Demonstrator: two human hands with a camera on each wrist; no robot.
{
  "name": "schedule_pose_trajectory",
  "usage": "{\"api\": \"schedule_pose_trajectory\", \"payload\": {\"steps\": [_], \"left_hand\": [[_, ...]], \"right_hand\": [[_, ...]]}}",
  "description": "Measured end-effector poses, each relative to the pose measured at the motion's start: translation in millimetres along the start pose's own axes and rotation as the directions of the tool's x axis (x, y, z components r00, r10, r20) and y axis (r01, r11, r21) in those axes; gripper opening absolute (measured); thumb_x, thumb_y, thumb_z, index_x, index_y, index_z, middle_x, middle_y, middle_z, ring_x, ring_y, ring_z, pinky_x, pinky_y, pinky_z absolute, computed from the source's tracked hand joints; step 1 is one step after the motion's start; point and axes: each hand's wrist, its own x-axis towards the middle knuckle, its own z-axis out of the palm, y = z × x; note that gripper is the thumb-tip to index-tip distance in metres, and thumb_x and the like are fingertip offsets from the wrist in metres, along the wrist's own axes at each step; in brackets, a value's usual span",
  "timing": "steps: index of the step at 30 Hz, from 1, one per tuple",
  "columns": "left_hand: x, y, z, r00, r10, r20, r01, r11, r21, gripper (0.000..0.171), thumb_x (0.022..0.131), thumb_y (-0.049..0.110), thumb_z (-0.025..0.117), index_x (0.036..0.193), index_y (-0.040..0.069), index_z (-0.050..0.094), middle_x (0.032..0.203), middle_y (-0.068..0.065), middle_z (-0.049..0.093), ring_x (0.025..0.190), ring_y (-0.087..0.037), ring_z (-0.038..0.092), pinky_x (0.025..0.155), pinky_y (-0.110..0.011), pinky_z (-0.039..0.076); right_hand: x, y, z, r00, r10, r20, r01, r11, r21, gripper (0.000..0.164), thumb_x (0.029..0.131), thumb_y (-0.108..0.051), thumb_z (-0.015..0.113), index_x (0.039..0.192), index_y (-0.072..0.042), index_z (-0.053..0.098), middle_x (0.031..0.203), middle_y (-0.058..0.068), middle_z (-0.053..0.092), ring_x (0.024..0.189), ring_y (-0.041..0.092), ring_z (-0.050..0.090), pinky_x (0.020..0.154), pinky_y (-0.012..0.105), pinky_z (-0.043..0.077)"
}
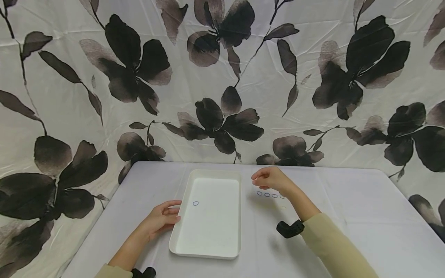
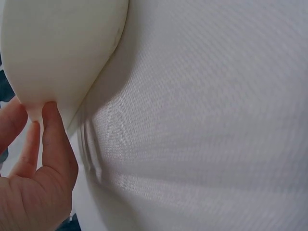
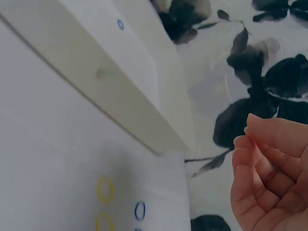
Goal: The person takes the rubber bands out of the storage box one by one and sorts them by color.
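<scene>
A white rectangular tray (image 1: 208, 253) lies on the table with one small blue ring (image 1: 196, 203) inside it. My left hand (image 1: 161, 218) touches the tray's left side wall, its fingertips and thumb against the outside near the rim. Beyond the tray's right side, my right hand (image 1: 274, 180) is raised, with its fingers loosely curled. Its thumb and index fingertips are close together in the right wrist view, and I see nothing between them. Below it on the cloth, several blue rings (image 1: 267, 195) lie in a row, partly covered by the hand and wrist.
Yellow rings (image 3: 105, 189) lie beside the blue ones; they look faint in the head view. White cloth covers the table (image 1: 347, 231). Behind it hangs a floral curtain (image 1: 299, 123). Black wrist cameras (image 1: 290, 229) sit at both sleeves.
</scene>
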Motion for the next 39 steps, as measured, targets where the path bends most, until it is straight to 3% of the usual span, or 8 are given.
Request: {"api": "schedule_pose_trajectory", "payload": {"steps": [4,10,21,34,39], "left_hand": [[0.1,-0.5,1.5,1.0,-0.01,-0.017,0.01,1.0,0.005,0.061,0.08,-0.007,0.065,0.135,-0.007,0.037,0.119,-0.022,0.056,0.095,-0.023,0.062,0.075,-0.033,0.053],[-0.1,-1.8,3.5,0.999,-0.02,-0.043,0.021,1.0,0.012,0.06,0.08,-0.008,0.065,0.134,-0.006,0.04,0.118,-0.022,0.057,0.094,-0.023,0.062,0.074,-0.033,0.053],[-0.5,-2.8,1.3,0.999,-0.021,-0.031,0.022,1.0,0.009,0.061,0.08,-0.006,0.065,0.135,-0.005,0.039,0.118,-0.02,0.058,0.096,-0.021,0.061,0.075,-0.032,0.053],[0.0,-0.2,-0.4,1.0,-0.006,-0.004,0.006,1.0,0.029,0.061,0.082,-0.004,0.065,0.136,-0.006,0.036,0.123,-0.024,0.054,0.097,-0.023,0.061,0.078,-0.033,0.052],[0.7,0.3,-0.6,1.0,-0.007,-0.002,0.007,0.999,0.031,0.061,0.082,-0.004,0.064,0.137,-0.006,0.036,0.123,-0.024,0.054,0.097,-0.022,0.061,0.078,-0.032,0.052]], "right_hand": [[5,-9,13,1.0,0.005,0.02,-0.005,1.0,0.015,0.022,0.083,-0.008,0.068,0.101,0.004,0.066,0.077,0.004,0.063,0.073,0.021,0.06,0.075,0.039,0.053],[11,-18,29,0.999,-0.001,0.051,-0.001,1.0,0.027,0.023,0.082,-0.007,0.068,0.101,0.005,0.066,0.074,0.004,0.061,0.069,0.017,0.059,0.068,0.031,0.052],[27,-22,65,0.992,-0.04,0.117,0.035,0.998,0.044,0.017,0.08,-0.004,0.069,0.095,0.005,0.068,0.069,0.002,0.06,0.062,0.014,0.056,0.06,0.025,0.05],[41,-25,119,0.993,-0.018,0.117,0.016,1.0,0.017,0.011,0.076,-0.003,0.074,0.086,0.0,0.069,0.061,0.001,0.058,0.053,0.011,0.051,0.054,0.021,0.048],[47,-26,140,0.996,-0.04,0.085,0.036,0.998,0.043,0.011,0.076,-0.001,0.073,0.086,0.001,0.069,0.058,-0.001,0.056,0.051,0.01,0.048,0.05,0.019,0.041]]}}
